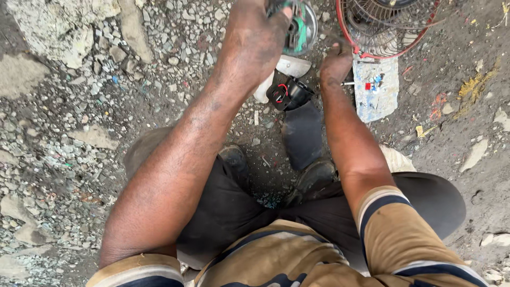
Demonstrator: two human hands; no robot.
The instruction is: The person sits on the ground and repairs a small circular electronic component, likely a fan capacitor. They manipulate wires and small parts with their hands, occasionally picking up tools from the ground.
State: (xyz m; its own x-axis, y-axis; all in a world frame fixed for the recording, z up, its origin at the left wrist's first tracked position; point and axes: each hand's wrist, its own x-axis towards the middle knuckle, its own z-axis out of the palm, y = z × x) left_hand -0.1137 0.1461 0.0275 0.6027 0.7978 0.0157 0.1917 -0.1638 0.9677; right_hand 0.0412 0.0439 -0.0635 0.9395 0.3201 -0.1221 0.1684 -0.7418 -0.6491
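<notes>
Nearest the camera, a tan shirt with dark and white stripes (276, 260) fills the bottom edge, and below it dark trousers (234, 207) spread across bent knees, with two worn black shoes (316, 178) set close together on the gravel ground (64, 133). Between and just beyond the shoes lies a flat dark piece of material (302, 133). Both bare forearms stretch forward from the sleeves. A little farther on, a small black housing with red wiring inside (288, 93) rests on the ground between the two arms, touching a pale curved shard (291, 66) behind it. The left hand (255, 37) is curled around a round motor part with green windings (298, 26), fingers wrapped over its near side so that only its right half shows; it is held up near the top edge. The right hand (336, 61) is lower, just beside the motor part, its fingers bent downward and hidden, so I cannot tell whether they grip anything. To its right sits a pale blue slab (376, 93) carrying small red and blue bits, and beyond that a wire fan guard with a red rim (385, 32) lies on darker dirt.
</notes>
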